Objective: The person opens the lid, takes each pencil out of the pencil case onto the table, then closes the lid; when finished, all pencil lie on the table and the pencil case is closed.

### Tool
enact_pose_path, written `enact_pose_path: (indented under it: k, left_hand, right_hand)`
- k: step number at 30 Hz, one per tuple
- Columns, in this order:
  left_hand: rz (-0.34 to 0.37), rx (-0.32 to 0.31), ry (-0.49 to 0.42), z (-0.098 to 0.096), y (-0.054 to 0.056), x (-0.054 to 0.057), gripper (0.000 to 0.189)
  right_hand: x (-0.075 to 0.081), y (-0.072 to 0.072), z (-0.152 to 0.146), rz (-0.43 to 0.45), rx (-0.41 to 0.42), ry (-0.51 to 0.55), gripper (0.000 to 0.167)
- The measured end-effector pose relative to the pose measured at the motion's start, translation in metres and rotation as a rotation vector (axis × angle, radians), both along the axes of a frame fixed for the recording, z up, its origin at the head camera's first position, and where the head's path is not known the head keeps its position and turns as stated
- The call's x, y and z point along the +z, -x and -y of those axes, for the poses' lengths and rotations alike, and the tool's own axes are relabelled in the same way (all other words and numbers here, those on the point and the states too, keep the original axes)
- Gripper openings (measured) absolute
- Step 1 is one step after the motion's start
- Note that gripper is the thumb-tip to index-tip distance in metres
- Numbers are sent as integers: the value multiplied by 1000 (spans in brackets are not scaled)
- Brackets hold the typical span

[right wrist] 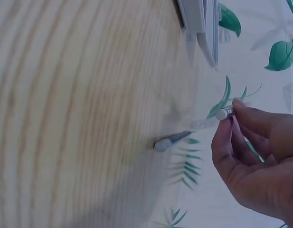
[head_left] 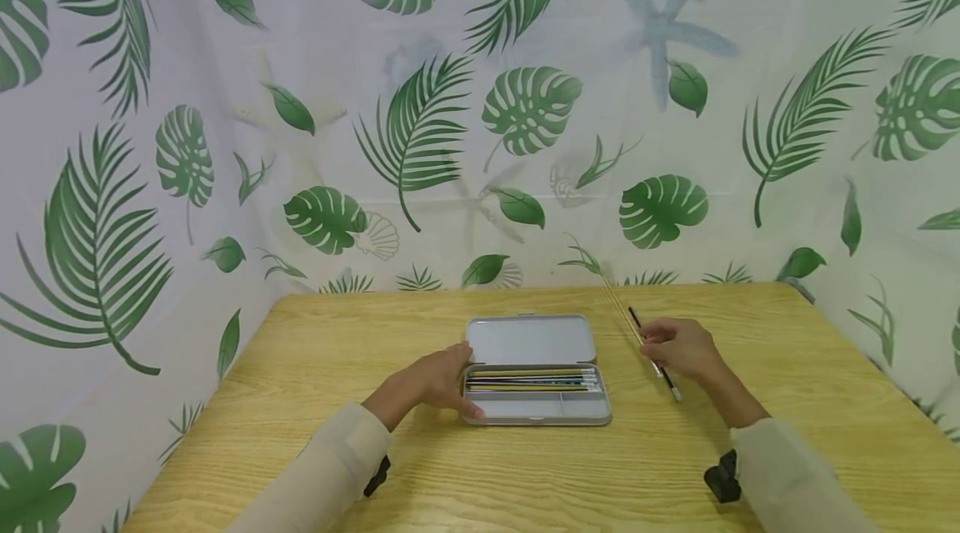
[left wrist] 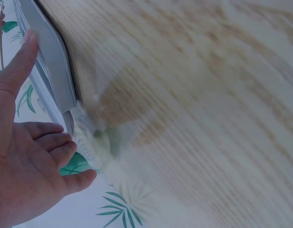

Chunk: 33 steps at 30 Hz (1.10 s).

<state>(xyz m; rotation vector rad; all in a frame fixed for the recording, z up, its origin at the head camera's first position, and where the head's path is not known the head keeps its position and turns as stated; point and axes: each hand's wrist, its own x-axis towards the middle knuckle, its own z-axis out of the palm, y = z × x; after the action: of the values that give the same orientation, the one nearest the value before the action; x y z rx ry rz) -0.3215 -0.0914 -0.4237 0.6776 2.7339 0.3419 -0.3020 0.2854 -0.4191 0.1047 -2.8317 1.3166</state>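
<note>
Plainly, the left hand [head_left: 431, 383] lies at the left end of the grey pencil case [head_left: 586, 421], thumb spread away from the fingers and touching the near corner, fingertips near the hinge. Light pressure there should be enough; a hard push might slide the case. Its lid [head_left: 531, 339] is folded back, and several pencils [head_left: 525, 381] lie side by side in the long rear compartment. Right of the case, a yellow pencil [head_left: 622, 308] slants off the table [head_left: 450, 475], pinched near its eraser end by the thumb and forefinger of the right hand [head_left: 682, 347]. So near the end, a firm pinch would best stop the tip swinging. A black pencil [head_left: 670, 384] lies beneath that hand; it could roll if knocked.
</note>
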Motion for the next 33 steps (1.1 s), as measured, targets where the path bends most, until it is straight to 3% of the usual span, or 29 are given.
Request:
enact_pose_path:
  k: [4, 13, 21, 26, 30, 33]
  left_hand:
    - [-2, -1, 3, 0, 0, 0, 113]
    - [2, 6, -2, 0, -2, 3, 114]
    - [2, 1, 1, 0, -2, 3, 113]
    - [-1, 0, 1, -1, -2, 3, 113]
    - [-5, 0, 5, -1, -2, 3, 113]
    - [-3, 1, 7, -1, -2, 2, 113]
  right_hand:
    - [-2, -1, -12, 43, -64, 2, 38]
    - [-2, -4, -30, 48, -89, -268, 33]
    - [-8, -3, -32, 98, -96, -294, 29]
    - [-7, -6, -30, 67, -97, -340, 23]
    - [-4, -6, -27, 1, -80, -402, 24]
    - [-4, -4, -21, -48, -65, -391, 25]
